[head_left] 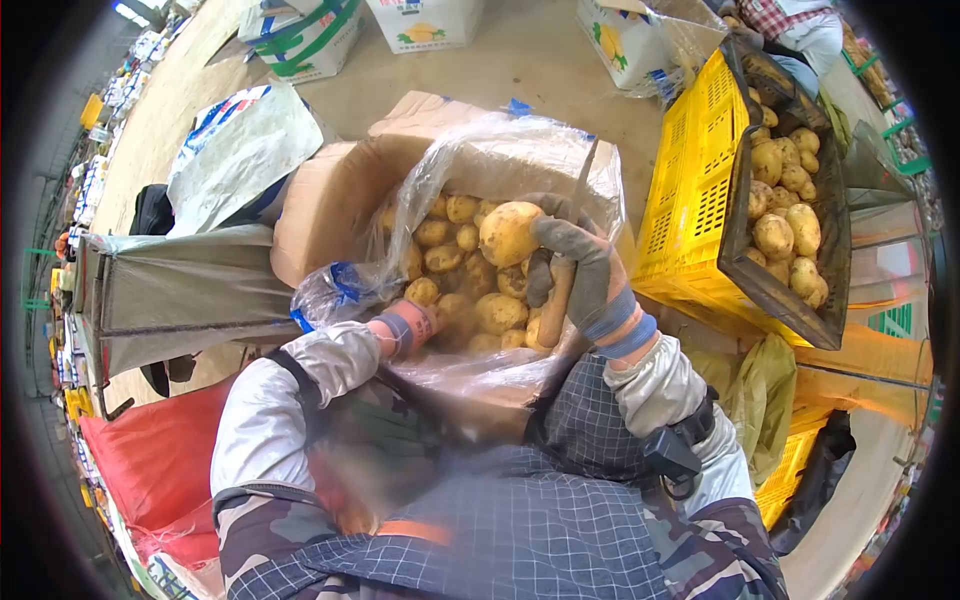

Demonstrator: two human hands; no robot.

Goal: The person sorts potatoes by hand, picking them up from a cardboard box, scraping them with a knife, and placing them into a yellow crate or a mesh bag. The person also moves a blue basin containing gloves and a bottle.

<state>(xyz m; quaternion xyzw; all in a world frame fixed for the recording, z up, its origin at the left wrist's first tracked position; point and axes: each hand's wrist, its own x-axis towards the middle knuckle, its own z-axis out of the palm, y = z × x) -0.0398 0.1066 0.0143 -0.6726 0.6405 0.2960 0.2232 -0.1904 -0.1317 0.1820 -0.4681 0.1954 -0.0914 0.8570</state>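
My right hand (pixel 580 262), in a grey glove, is closed round the wooden handle (pixel 556 305) of a knife, its narrow blade (pixel 584 180) pointing up and away. The same hand's fingers also grip a large potato (pixel 509 234) above the open cardboard box (pixel 330 205). Inside the box, lined with clear plastic (pixel 500 137), lie many loose potatoes (pixel 500 313). My left hand (pixel 415 322) reaches over the box's near left side among the potatoes; only its pink cuff shows clearly, the fingers being blurred and hidden.
To the right stands a yellow crate (pixel 685 175) beside a dark-rimmed container of potatoes (pixel 785 240). White printed cartons (pixel 425 25) stand ahead on the floor. A red sheet (pixel 160 470) lies at left. Another person (pixel 800 35) is at the upper right.
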